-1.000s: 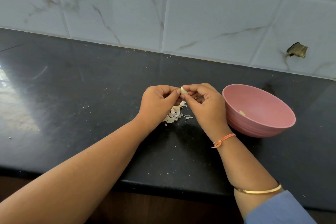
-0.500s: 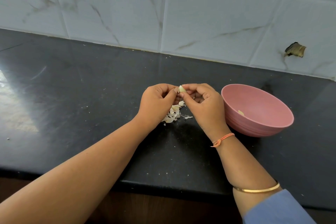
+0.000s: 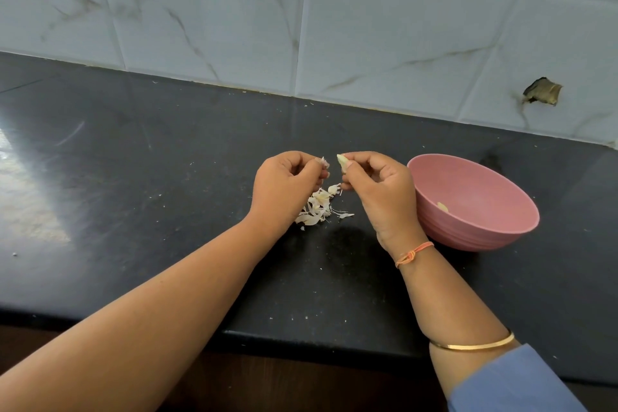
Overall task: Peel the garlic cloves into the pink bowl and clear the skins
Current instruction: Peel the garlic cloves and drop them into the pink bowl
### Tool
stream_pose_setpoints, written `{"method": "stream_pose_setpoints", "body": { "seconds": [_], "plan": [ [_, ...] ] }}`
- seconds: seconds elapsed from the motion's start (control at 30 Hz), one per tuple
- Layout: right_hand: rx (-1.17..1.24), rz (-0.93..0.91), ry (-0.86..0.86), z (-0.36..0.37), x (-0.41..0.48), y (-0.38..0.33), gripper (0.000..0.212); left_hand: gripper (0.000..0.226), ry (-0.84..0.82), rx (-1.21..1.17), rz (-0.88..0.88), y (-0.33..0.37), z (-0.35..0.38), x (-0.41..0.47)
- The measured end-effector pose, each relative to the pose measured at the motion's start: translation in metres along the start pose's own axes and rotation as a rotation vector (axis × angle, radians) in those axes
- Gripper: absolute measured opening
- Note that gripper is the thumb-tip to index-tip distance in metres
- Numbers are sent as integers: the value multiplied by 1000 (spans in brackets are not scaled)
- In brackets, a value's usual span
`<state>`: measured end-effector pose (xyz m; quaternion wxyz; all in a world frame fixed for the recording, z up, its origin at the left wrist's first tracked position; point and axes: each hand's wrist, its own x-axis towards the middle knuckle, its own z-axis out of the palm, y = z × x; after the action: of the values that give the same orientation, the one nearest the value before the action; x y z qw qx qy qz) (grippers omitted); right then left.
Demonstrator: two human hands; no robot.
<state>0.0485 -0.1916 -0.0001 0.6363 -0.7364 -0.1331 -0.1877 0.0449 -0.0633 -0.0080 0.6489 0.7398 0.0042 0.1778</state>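
Glossy black desk [image 3: 133, 211]; left hand [image 3: 284, 184] pinches papery skin flake [image 3: 324, 162], right hand [image 3: 381, 191] pinches smooth garlic clove [image 3: 342, 162]; ribbed pink bowl [image 3: 475, 231] just right.

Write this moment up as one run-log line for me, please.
step: peeling | left hand: pinches skin piece | right hand: pinches garlic clove | pink bowl: holds one loose clove | skin pile: on countertop

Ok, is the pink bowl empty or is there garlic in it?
Not empty. The pink bowl stands upright, and one pale clove lies low on its inner wall; the rest of the visible inside is bare.
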Motion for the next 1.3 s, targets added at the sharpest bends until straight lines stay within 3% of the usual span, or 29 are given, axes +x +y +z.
{"method": "stream_pose_setpoints", "body": {
  "seconds": [0.13,0.27,0.37,0.7,0.87,1.1,1.3],
  "plan": [
    [71,67,-7,0,0,-1,22,28,6,-11,16,1,-1,-1],
    [126,125,-1,0,2,0,24,10,5,48,69,-1,-1,0],
    [132,144,2,1,1,1,22,18,-20,-10,75,-2,0,0],
    [-7,58,-68,0,-1,3,9,8,-40,-4,61,1,-1,-3],
    [-31,38,-122,-1,-1,4,15,8,-22,27,65,2,-2,-2],
    [104,123,-126,0,-1,-1,17,9,-2,77,92,1,-1,-1],
    [150,174,-89,-1,0,0,21,14,21,-40,27,0,0,-1]
  ]
}}
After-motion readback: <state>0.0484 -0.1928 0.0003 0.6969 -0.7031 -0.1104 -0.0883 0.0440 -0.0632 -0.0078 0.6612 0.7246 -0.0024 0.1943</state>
